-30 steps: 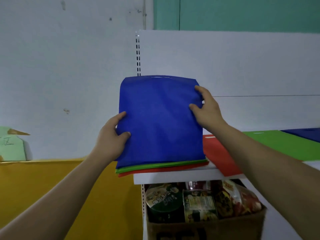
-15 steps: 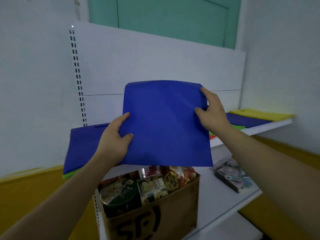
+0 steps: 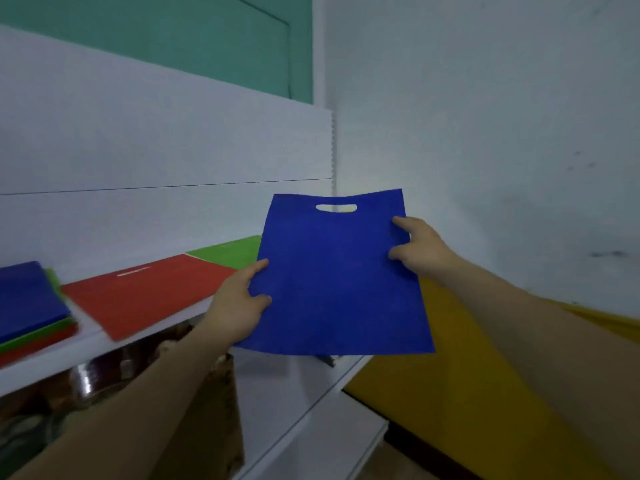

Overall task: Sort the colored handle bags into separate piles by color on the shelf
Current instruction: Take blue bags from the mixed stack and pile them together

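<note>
Blue fabric tops a mixed stack [image 3: 27, 303] at the left end of the shelf [image 3: 86, 344], with green and red layers showing beneath it. Further along the shelf a red bag [image 3: 145, 292] lies flat (its handle slot towards the back panel), and a green bag [image 3: 228, 252] lies just beside it. In front of the shelf's right end, the left hand [image 3: 239, 306] pinches the left edge of a blue bag [image 3: 336, 282], thumb on the front. The bag is held up in the air, handle cut-out at the top. The right hand [image 3: 420, 251] grips its right edge.
</note>
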Action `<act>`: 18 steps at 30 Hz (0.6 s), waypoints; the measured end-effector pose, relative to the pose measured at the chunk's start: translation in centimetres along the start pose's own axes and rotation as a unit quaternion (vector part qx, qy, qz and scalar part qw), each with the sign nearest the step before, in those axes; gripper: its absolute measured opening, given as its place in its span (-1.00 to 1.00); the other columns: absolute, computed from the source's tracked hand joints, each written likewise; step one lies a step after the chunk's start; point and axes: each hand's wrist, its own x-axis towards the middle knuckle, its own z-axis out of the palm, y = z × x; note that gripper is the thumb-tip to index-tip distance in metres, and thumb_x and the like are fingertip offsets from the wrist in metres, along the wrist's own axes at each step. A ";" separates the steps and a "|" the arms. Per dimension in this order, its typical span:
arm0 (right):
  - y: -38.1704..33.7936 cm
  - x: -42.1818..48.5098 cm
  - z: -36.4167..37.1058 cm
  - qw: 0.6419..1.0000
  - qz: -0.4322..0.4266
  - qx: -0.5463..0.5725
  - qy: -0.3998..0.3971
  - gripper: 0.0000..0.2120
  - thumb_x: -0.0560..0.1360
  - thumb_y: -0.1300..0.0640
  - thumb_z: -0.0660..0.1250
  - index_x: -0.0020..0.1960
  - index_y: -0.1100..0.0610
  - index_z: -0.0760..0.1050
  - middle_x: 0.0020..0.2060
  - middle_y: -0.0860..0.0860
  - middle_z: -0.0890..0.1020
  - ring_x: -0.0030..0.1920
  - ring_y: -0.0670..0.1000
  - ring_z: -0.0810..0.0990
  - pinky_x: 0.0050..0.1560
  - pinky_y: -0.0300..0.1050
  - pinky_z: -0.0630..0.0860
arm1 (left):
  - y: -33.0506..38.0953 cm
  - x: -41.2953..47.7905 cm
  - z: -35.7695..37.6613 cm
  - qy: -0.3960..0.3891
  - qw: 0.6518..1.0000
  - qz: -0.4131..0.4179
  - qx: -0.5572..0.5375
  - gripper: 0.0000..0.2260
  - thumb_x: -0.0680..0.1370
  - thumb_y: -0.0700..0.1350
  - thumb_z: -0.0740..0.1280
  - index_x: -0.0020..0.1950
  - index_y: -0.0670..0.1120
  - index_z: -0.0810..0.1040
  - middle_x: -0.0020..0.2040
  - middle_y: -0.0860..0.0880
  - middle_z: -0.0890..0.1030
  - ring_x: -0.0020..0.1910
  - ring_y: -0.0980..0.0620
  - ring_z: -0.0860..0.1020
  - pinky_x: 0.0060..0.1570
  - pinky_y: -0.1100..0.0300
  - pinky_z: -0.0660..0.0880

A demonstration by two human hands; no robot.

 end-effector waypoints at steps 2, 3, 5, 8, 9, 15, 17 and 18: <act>3.1 -0.4 -2.4 1.000 0.029 -0.009 -0.004 -0.42 0.52 0.33 0.28 0.50 0.18 0.19 0.36 -0.01 0.32 0.24 0.04 0.41 0.03 -0.17 0.42 | 0.9 0.8 4.0 -0.023 1.000 -0.001 0.004 -0.48 0.53 -0.31 0.27 0.47 -0.02 0.30 0.39 -0.02 0.39 0.16 0.02 0.45 0.05 0.23 0.39; 4.7 -0.4 -3.6 0.999 0.032 -0.017 0.009 -0.40 0.52 0.32 0.28 0.51 0.16 0.18 0.39 -0.02 0.29 0.27 0.02 0.39 0.05 -0.17 0.42 | 1.3 1.1 5.8 -0.034 0.999 -0.003 -0.003 -0.48 0.53 -0.32 0.27 0.47 -0.03 0.30 0.38 -0.03 0.39 0.13 0.03 0.46 0.03 0.24 0.40; 7.6 -0.5 -5.8 0.998 0.030 -0.033 0.035 -0.35 0.51 0.28 0.30 0.53 0.09 0.14 0.46 -0.04 0.21 0.38 0.02 0.32 0.17 -0.14 0.43 | 2.1 1.9 9.1 -0.050 0.998 -0.005 -0.021 -0.48 0.54 -0.32 0.26 0.47 -0.03 0.30 0.37 -0.04 0.40 0.12 0.00 0.49 0.01 0.19 0.46; 10.7 -0.5 -8.5 0.997 0.036 -0.034 0.057 -0.35 0.52 0.26 0.29 0.53 0.02 0.12 0.46 -0.06 0.20 0.39 0.03 0.33 0.28 -0.03 0.45 | 3.0 3.1 13.0 -0.056 0.998 0.006 -0.037 -0.49 0.53 -0.33 0.28 0.46 -0.04 0.31 0.39 -0.04 0.39 0.23 -0.05 0.47 0.07 0.17 0.45; 11.6 -0.4 -9.2 0.997 0.041 -0.036 0.063 -0.35 0.53 0.25 0.28 0.53 0.01 0.12 0.45 -0.06 0.20 0.37 0.03 0.34 0.27 0.00 0.46 | 3.2 3.6 14.2 -0.060 0.997 0.007 -0.042 -0.49 0.53 -0.33 0.27 0.46 -0.04 0.31 0.39 -0.03 0.39 0.22 -0.04 0.47 0.05 0.18 0.45; 15.5 2.0 -10.6 0.993 0.045 -0.053 0.096 -0.38 0.55 0.27 0.25 0.53 0.02 0.11 0.45 -0.05 0.19 0.37 0.03 0.33 0.22 -0.09 0.48 | 2.9 7.7 19.5 -0.091 0.992 0.011 -0.084 -0.49 0.56 -0.31 0.26 0.47 0.01 0.30 0.36 -0.01 0.41 0.12 0.02 0.49 -0.07 0.24 0.46; 16.5 3.5 -10.6 0.991 0.044 -0.056 0.109 -0.39 0.56 0.27 0.24 0.53 0.03 0.10 0.45 -0.06 0.19 0.36 0.01 0.33 0.13 -0.19 0.46 | 2.6 9.5 20.9 -0.096 0.991 0.014 -0.093 -0.50 0.56 -0.30 0.25 0.46 0.02 0.29 0.37 -0.01 0.40 0.14 0.01 0.49 -0.03 0.19 0.47; 16.9 4.4 -10.5 0.991 0.046 -0.059 0.114 -0.39 0.56 0.27 0.23 0.53 0.02 0.10 0.45 -0.07 0.19 0.35 -0.01 0.33 0.09 -0.22 0.44 | 2.4 10.6 21.5 -0.097 0.990 0.015 -0.097 -0.50 0.56 -0.30 0.25 0.46 0.02 0.29 0.38 -0.01 0.40 0.14 0.01 0.48 -0.01 0.16 0.47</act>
